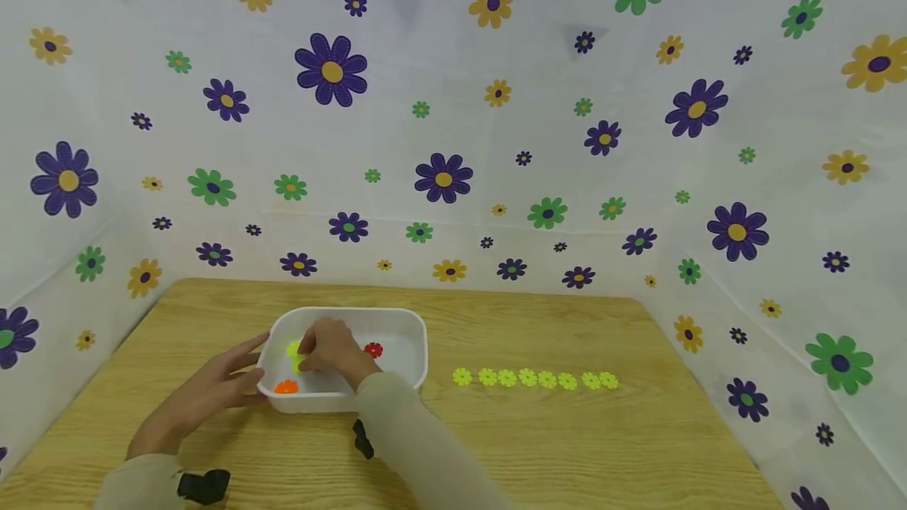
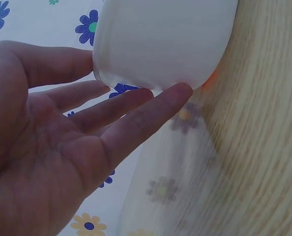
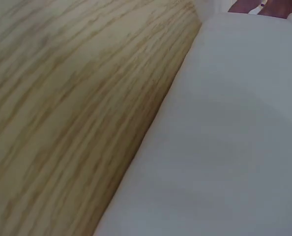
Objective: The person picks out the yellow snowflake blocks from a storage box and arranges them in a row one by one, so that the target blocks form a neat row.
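A white plastic tray (image 1: 411,384) stands on the wooden table, left of centre. My left hand (image 1: 212,392) touches its left end from outside, and in the left wrist view the fairly straight fingers (image 2: 151,118) lie against the tray wall (image 2: 160,44). Inside the tray, my right hand (image 1: 333,349) reaches down with bent fingers at yellow-green flower-shaped pieces (image 1: 294,349). Whether the fingertips pinch one is hidden. An orange flower piece (image 1: 286,387) lies in the near left corner, a red flower piece (image 1: 373,350) right of the hand. The right wrist view shows mostly tray wall (image 3: 224,128).
Right of the tray, several yellow-green flower pieces (image 1: 527,378) lie in a row on the wooden table (image 1: 538,447). A white sheet (image 1: 439,38) printed with flowers hangs behind and along both sides of the table.
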A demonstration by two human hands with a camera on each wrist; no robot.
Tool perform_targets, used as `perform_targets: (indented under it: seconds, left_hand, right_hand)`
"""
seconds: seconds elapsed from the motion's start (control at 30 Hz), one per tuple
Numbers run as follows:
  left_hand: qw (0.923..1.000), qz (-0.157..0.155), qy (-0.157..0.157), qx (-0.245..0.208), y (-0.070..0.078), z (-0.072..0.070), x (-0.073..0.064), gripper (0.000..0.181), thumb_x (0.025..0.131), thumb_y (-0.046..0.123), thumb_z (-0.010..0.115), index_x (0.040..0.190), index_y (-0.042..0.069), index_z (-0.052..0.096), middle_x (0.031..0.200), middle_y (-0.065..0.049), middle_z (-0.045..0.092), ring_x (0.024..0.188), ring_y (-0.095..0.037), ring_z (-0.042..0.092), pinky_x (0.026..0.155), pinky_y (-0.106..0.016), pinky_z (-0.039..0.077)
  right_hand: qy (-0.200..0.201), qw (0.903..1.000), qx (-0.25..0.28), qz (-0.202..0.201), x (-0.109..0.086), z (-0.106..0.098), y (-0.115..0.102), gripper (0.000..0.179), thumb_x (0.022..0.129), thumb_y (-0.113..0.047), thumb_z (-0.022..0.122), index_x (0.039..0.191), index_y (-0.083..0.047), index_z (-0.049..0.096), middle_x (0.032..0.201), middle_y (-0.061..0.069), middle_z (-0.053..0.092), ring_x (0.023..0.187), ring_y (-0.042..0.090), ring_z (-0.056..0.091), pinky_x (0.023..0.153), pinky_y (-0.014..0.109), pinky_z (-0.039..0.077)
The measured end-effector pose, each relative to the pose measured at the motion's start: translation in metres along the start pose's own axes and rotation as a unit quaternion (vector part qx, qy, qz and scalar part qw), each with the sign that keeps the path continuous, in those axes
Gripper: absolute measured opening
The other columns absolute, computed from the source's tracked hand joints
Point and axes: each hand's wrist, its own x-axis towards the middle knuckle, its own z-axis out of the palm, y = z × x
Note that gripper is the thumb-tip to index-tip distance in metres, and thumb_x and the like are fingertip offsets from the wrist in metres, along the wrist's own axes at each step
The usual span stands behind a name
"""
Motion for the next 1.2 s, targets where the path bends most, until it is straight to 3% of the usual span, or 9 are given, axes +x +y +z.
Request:
perform_targets:
  seconds: [0.23,0.57,1.0,1.07,1.2]
  left_hand:
    - [1.0000,-0.006,-0.001,0.001,-0.001,-0.001,0.001,0.078,0.105,0.018,0.057,0.165,0.002,0.009,0.162,-0.042,0.019,0.130,-0.051,0.059,0.094,-0.043,0.064]
    - [1.0000,-0.006,0.001,0.002,-0.001,0.000,-0.001,0.078,0.105,0.019,0.057,0.165,0.002,0.010,0.162,-0.042,0.019,0.130,-0.052,0.058,0.094,-0.043,0.064]
    - [0.9998,0.019,-0.004,-0.001,-0.002,0.001,0.001,0.077,0.106,0.016,0.055,0.164,-0.002,0.008,0.160,-0.045,0.020,0.128,-0.053,0.059,0.092,-0.044,0.064]
    - [0.9998,0.020,-0.002,-0.003,-0.003,0.001,0.001,0.076,0.106,0.015,0.055,0.164,-0.002,0.008,0.160,-0.045,0.021,0.127,-0.052,0.060,0.092,-0.044,0.064]
    - [0.9997,0.024,-0.002,-0.001,-0.003,0.000,0.001,0.075,0.107,0.015,0.054,0.164,-0.003,0.008,0.159,-0.046,0.021,0.127,-0.052,0.060,0.092,-0.044,0.064]
  right_hand:
    - [-0.002,0.9998,-0.018,0.003,0.001,0.003,-0.002,0.017,0.080,-0.012,0.089,0.095,-0.011,0.080,0.077,-0.005,0.066,0.069,0.007,0.052,0.062,0.013,0.046]
    - [-0.022,0.9977,-0.060,-0.025,0.001,0.004,0.001,0.020,0.082,-0.014,0.088,0.100,-0.013,0.080,0.083,-0.005,0.069,0.074,0.006,0.054,0.070,0.011,0.048]
    - [-0.018,0.9968,-0.068,-0.038,-0.001,-0.004,0.007,0.015,0.081,-0.014,0.088,0.089,-0.015,0.076,0.081,-0.007,0.068,0.072,0.004,0.053,0.066,0.011,0.044]
    - [-0.016,0.9973,-0.060,-0.040,-0.002,-0.009,0.008,0.015,0.080,-0.015,0.088,0.088,-0.016,0.076,0.082,-0.007,0.070,0.070,0.002,0.053,0.064,0.011,0.043]
    - [-0.030,0.9987,0.027,-0.030,-0.008,-0.021,0.010,0.013,0.082,-0.010,0.086,0.091,-0.011,0.076,0.081,-0.002,0.072,0.063,0.005,0.059,0.059,0.013,0.050]
